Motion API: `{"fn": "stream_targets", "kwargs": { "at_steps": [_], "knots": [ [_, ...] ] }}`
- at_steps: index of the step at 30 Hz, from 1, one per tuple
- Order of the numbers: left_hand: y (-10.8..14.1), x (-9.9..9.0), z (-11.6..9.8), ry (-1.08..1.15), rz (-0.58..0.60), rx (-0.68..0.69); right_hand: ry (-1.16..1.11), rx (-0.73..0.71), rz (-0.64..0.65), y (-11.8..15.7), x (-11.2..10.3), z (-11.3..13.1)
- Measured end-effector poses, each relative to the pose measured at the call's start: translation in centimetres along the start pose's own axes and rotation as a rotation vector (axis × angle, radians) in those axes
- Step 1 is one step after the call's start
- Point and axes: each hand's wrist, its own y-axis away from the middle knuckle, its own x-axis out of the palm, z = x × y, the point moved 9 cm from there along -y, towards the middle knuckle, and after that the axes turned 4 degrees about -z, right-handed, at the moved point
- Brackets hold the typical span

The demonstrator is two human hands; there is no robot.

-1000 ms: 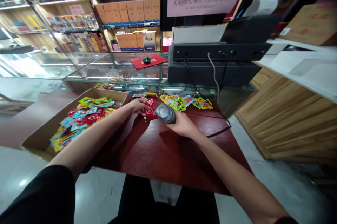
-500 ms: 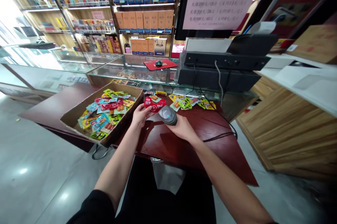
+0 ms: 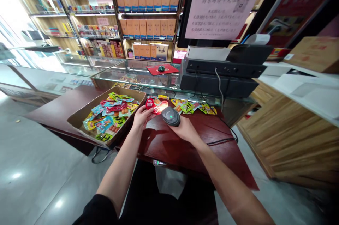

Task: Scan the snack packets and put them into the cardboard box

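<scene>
Between the fingers of my left hand is a red snack packet, held above the dark red table. My right hand grips a dark grey barcode scanner, its head close to the packet's right side. Bright light falls on the packet there, and a green light shows on top of the scanner. To the left of my left hand stands a cardboard box with many small colourful snack packets in it. More snack packets lie on the table beyond the scanner.
A glass counter runs behind the table, with a red mouse pad on it. Black checkout equipment with hanging cables stands at the back right. A black cable crosses the table's right side. A wooden cabinet is at the right.
Bright light has appeared on the red packet, and the scanner's light has turned from blue to green. My view has shifted slightly upward. Both hands keep their holds.
</scene>
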Motion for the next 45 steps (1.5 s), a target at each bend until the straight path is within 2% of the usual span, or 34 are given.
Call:
{"fn": "stream_targets", "kwargs": {
  "at_steps": [3,6,9,13,15,17,20,23,26,29,34,36,38,41,45],
  "knots": [
    [0.5,-0.3,-2.2,0.025,0.006,0.041,0.001,-0.07,0.0,-1.0,-0.3,2.1],
    [0.9,-2.1,-5.6,0.055,-0.055,0.127,-0.019,-0.115,0.025,-2.4,0.3,4.6],
    [1.6,-5.4,-9.9,0.068,-0.159,0.255,-0.065,-0.145,0.062,-4.0,2.1,7.1],
    [3.7,-11.1,-15.8,0.031,-0.38,0.437,-0.163,-0.194,0.124,-6.0,6.0,10.2],
    [5.1,-13.1,-18.0,0.008,-0.457,0.512,-0.197,-0.205,0.16,-6.8,7.9,11.4],
    [6.2,-13.9,-19.4,-0.016,-0.498,0.564,-0.217,-0.219,0.193,-7.5,9.3,12.2],
    [6.6,-13.4,-19.7,-0.064,-0.498,0.577,-0.22,-0.229,0.21,-8.0,9.7,12.5],
    [5.3,-11.1,-18.1,-0.108,-0.448,0.55,-0.21,-0.214,0.175,-8.2,8.2,11.3],
    [2.6,-7.2,-14.8,-0.138,-0.347,0.479,-0.166,-0.165,0.114,-8.0,5.2,8.4],
    [-0.3,-2.0,-9.8,-0.175,-0.223,0.372,-0.115,-0.104,0.04,-7.5,1.4,4.3],
    [-4.3,8.1,0.2,-0.354,0.039,0.203,-0.024,0.019,-0.04,-6.0,-4.9,-3.0],
    [-5.4,11.4,3.5,-0.47,0.11,0.203,0.037,0.087,-0.065,-5.4,-7.0,-5.8],
    [-6.3,13.9,5.8,-0.605,0.145,0.244,0.073,0.133,-0.087,-4.8,-8.7,-8.1],
    [-7.3,16.9,8.1,-0.828,0.201,0.33,0.086,0.178,-0.104,-3.9,-10.3,-10.6],
    [-8.1,20.2,10.8,-1.144,0.345,0.404,0.089,0.27,-0.122,-2.9,-11.3,-13.0]
  ]
}}
